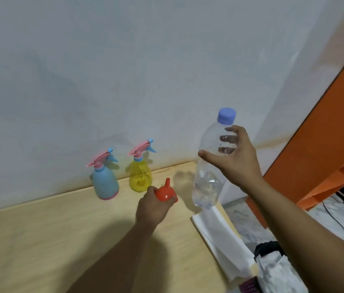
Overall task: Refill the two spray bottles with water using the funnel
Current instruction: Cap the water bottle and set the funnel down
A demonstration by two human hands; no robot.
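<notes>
Head view
Surface: a pale wooden table [40,240] with a raised rim, pushed up against a plain whitish wall [124,60].
Room: orange shelving [325,161] stands at the right; marbled floor and a dark cable show below it.
On the table: a folded white cloth [219,235] lies along the right edge, partly over it.
Spray bottles: a blue spray bottle [105,182] and a yellow spray bottle [140,174] stand upright at the far side by the wall, near each other but apart, the yellow one to the right; both have pink-and-blue trigger heads screwed on.
Left hand [154,208]: fingers curled tight round the red funnel [165,192], spout pointing up and away, held just above the table in front of the yellow bottle.
Right hand [236,157]: thumb and fingers wrapped round the upper part of a clear water bottle [209,182], lifted off the table to the right of the funnel, slightly tilted, its purple cap [226,115] on.
Writing: no label that I can read on any bottle.
</notes>
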